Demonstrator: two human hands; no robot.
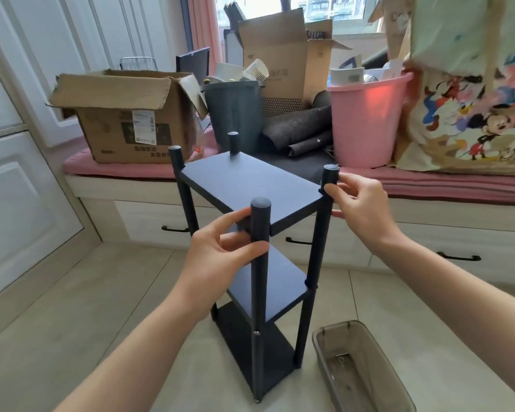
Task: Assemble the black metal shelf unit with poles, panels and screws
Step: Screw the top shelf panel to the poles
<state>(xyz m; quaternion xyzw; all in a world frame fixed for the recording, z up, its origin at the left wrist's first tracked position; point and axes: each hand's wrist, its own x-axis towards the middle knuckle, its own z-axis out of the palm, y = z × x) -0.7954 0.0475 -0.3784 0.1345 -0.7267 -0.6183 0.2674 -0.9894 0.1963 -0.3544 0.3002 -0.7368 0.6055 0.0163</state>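
Where the tiled floor [399, 316] meets the window bench, the black shelf unit [252, 233] stands upright with three panels already on its four poles: a top panel [244, 179], a middle panel [277, 289] and a bottom panel [250, 349] resting near the floor. All four pole tops rise above the top panel, each with a rounded cap. The left hand [220, 248] pinches the near pole [260, 230] just below the top panel, thumb on the near side and fingers curled round behind it. The right hand [360, 200] pinches the right-hand pole [329, 179] at the level of the top panel's corner, fingertips on the pole and a small black fitting there (what the fitting is cannot be told). A screw head shows low on the near pole.

Just beside the unit on the floor, to its right, lies a translucent grey plastic tray [366, 379] with small metal parts in it. Behind the unit runs the bench with its pink cushion [428, 185] and drawers with black handles. On the cushion stand an open cardboard box [131, 120], a dark grey bin [235, 114] holding paper cups, rolled dark mats [301, 129], a pink bucket [366, 120] and a cartoon-printed bag [470, 108]. A taller opened carton [280, 55] leans at the window.
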